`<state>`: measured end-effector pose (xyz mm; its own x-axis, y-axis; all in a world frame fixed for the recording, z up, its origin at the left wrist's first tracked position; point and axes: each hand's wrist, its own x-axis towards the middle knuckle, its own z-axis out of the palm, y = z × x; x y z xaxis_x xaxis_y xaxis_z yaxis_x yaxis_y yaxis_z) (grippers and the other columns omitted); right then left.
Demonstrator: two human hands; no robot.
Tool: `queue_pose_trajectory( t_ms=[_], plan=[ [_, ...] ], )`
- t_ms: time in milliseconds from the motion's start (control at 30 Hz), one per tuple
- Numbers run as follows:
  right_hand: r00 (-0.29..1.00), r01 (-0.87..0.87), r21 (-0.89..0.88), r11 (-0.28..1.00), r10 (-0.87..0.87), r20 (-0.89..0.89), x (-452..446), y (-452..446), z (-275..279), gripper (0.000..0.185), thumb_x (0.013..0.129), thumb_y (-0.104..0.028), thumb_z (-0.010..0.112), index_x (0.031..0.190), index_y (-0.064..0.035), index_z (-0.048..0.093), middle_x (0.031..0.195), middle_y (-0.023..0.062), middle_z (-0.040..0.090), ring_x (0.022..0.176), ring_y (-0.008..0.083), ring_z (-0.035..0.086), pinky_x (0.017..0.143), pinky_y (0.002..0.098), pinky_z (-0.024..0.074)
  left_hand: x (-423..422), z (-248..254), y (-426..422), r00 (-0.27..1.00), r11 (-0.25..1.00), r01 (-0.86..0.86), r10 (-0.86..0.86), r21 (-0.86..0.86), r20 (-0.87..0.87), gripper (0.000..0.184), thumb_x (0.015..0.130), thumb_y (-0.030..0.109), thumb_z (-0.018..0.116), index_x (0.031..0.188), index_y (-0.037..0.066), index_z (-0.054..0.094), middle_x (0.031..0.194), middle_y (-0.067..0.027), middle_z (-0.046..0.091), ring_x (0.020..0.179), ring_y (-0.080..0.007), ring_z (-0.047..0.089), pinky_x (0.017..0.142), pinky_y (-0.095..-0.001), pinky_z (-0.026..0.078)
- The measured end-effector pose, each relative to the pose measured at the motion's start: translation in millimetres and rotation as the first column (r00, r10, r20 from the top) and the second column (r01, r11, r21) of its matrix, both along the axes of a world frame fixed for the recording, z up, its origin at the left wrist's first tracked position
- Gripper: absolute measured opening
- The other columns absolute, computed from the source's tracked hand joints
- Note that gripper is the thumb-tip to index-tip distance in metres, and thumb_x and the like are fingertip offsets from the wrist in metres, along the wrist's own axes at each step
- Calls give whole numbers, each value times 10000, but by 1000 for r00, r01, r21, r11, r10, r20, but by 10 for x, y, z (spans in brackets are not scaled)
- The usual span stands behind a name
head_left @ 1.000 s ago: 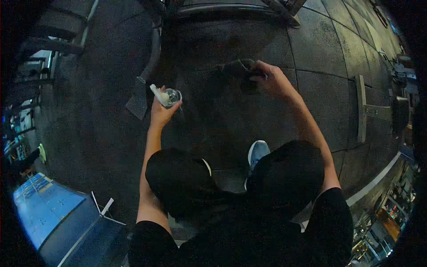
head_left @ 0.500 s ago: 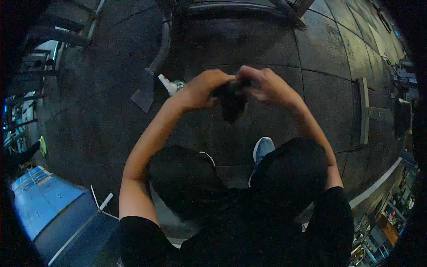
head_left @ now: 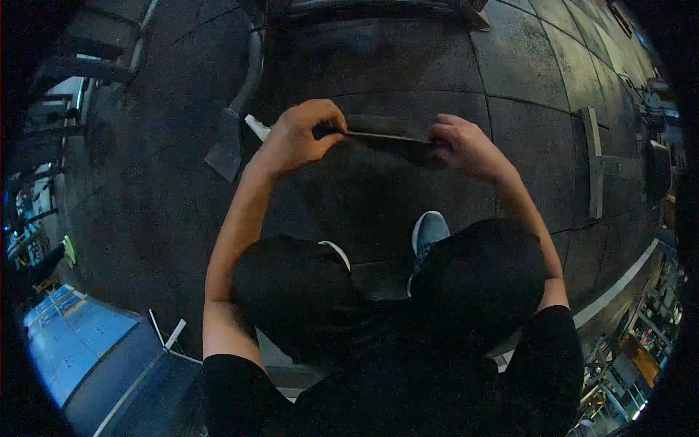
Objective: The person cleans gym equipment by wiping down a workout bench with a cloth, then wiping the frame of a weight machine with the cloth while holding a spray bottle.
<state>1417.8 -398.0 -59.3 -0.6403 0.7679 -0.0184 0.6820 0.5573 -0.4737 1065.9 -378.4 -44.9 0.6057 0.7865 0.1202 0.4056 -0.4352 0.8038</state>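
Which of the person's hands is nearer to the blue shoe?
Right. The right hand is ahead of the blue shoe, slightly to its right; the left hand is ahead but farther off, to its left.

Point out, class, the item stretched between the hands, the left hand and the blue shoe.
Stretched item [head_left: 389, 136]: head view, its pale edge.
Left hand [head_left: 297, 137]: head view, the hand's middle.
Blue shoe [head_left: 432, 230]: head view, its upper.
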Motion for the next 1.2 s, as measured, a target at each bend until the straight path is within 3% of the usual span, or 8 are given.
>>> queue_pose_trajectory(
  t_ms=[233,433,500,533,700,867,1033,1200],
  plan=[
    [930,368,-140,919,-363,59,258,742,12,187,980,-114,644,1156,-53,638,1042,167,707,983,324,711,856,437,574,-39,151,421,973,954,-174,205,243,-105,155,897,34,726,1047,63,701,988,-97,724,930,-246,726,813,-365,577],
    [951,301,555,775,-285,-118,448,1200,1176,183,1002,-165,644,1159,-77,679,1041,121,725,960,302,726,812,425,587,-179,884,764,941,604,-271,330,749,74,221,933,16,684,1131,102,732,1045,-73,744,958,-207,740,817,-310,594],
    [988,152,-254,955,-155,7,641,1008,1893,959,901,-662,682,1615,-186,254,1563,153,433,1387,426,489,1176,461,391,-229,1068,639,922,452,-303,361,839,139,195,944,19,674,1102,107,747,1061,-56,752,972,-181,741,826,-301,596],
    [898,439,575,690,-342,-275,318,838,1313,177,983,-157,676,1137,-73,702,1039,89,729,944,238,725,815,390,586,-247,1078,554,922,477,-316,359,821,146,206,920,-3,695,1084,107,755,1055,-55,757,987,-185,739,843,-312,598],
    [840,540,320,778,-479,-255,556,153,760,200,951,-8,667,1122,-93,725,1036,64,713,946,160,695,830,331,581,-239,559,-190,940,715,-294,337,634,55,291,836,-81,725,1068,93,755,1047,-79,733,990,-207,718,836,-328,601],
    [867,499,137,856,-488,-105,778,-603,-782,236,890,63,666,1090,-48,724,1115,114,685,1065,284,680,915,388,571,-116,-693,-839,961,901,-231,270,367,-58,276,788,-84,738,1022,63,750,1014,-96,716,966,-266,695,813,-362,582],
    [875,484,149,863,-483,-43,882,-1364,-2053,181,901,-9,651,1052,-53,740,1056,114,692,1039,345,664,953,442,533,3,-1559,-1369,947,934,-280,306,221,-93,213,801,-71,729,987,32,741,978,-95,706,947,-287,675,809,-382,560],
    [842,539,-8,842,-539,25,1028,-1680,-2126,177,892,-52,668,1052,-60,744,1007,109,696,1013,339,655,915,442,531,-33,-1598,-1650,938,950,-312,312,22,-153,193,819,-64,713,994,17,732,961,-109,698,962,-303,669,820,-398,555]
  ],
)
